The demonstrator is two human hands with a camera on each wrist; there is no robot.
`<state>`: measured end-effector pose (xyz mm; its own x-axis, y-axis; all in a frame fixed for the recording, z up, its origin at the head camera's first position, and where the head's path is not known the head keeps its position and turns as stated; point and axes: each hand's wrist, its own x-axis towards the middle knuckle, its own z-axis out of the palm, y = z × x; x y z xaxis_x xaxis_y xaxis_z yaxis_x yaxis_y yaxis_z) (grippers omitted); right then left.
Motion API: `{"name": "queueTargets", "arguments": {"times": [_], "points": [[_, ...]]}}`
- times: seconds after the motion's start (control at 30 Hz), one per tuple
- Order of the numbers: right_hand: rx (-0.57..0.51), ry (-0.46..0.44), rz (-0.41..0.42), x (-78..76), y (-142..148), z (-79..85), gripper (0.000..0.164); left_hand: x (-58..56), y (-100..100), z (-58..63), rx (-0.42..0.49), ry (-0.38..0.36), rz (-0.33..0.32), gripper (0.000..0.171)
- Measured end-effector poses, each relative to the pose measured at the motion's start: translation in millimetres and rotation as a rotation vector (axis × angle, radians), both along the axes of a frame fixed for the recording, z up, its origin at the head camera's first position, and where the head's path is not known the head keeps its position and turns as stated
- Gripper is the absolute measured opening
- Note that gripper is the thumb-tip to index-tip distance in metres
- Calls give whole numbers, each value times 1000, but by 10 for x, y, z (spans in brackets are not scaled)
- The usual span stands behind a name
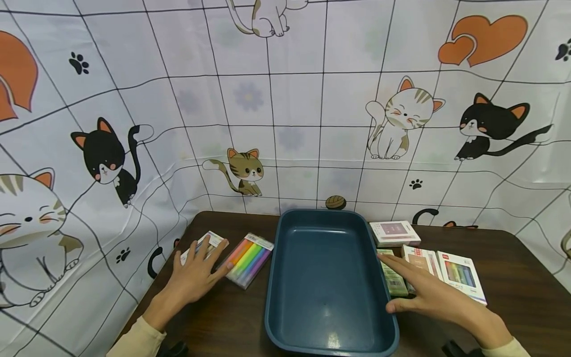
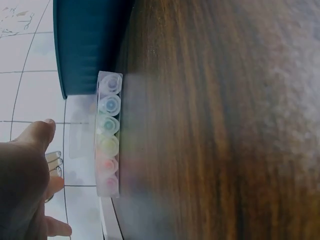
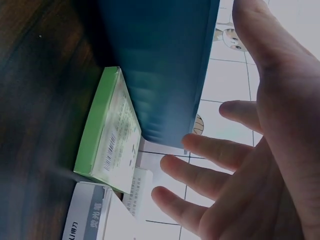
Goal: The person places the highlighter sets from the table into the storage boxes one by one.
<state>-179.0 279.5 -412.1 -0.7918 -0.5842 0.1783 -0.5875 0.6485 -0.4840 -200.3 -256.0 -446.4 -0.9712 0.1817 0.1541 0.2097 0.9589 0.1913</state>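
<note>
My left hand [image 1: 196, 272] is spread above a small pack [image 1: 209, 245] at the table's left, its fingers partly covering it. Beside that hand lies a clear pack of rainbow highlighters [image 1: 250, 258]; the left wrist view shows the pack's row of round ends [image 2: 109, 135]. A deep blue plastic tray [image 1: 330, 287] stands in the middle. At its right wall my right hand [image 1: 428, 292] hovers with straight fingers, over a green box [image 1: 393, 277]. In the right wrist view that green box [image 3: 112, 130] stands against the tray's outer wall, apart from the fingers. Neither hand holds anything.
Right of the tray lie a white box [image 1: 394, 232], another white box [image 1: 419, 258] and a box with coloured pens pictured on it [image 1: 461, 275]. A cat-print sheet [image 1: 294, 109] hangs behind the dark wooden table [image 1: 526, 292].
</note>
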Motion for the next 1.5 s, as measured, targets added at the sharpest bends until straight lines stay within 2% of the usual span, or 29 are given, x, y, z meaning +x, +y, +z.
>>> {"name": "queueTargets", "arguments": {"times": [0.23,0.4,0.57,0.7,0.8,0.93,1.03,1.13,1.33,1.5], "points": [[-16,-40,3,67,11,-15,100,-10,-20,-3,-36,46,-3,73],[-45,-54,2,89,20,-33,101,-25,-46,9,-40,42,12,78],[-83,-69,47,94,37,-51,103,-31,-101,-14,-27,43,41,81],[-149,-134,77,102,47,-55,100,-43,-159,-45,-18,29,45,83],[-167,-168,67,125,42,-55,99,-50,-194,-56,-15,20,44,84],[-154,-157,58,165,37,-67,100,-58,-230,-61,-12,8,48,83],[-217,-213,105,176,41,-87,99,-64,-257,-58,-10,-5,53,85],[-292,-311,139,179,47,-108,98,-94,-310,-91,-4,2,56,86],[-317,-409,107,203,42,-163,93,-121,-388,-148,25,6,59,85],[-322,-439,83,230,41,-200,94,-97,-378,-97,8,-38,75,89]]}}
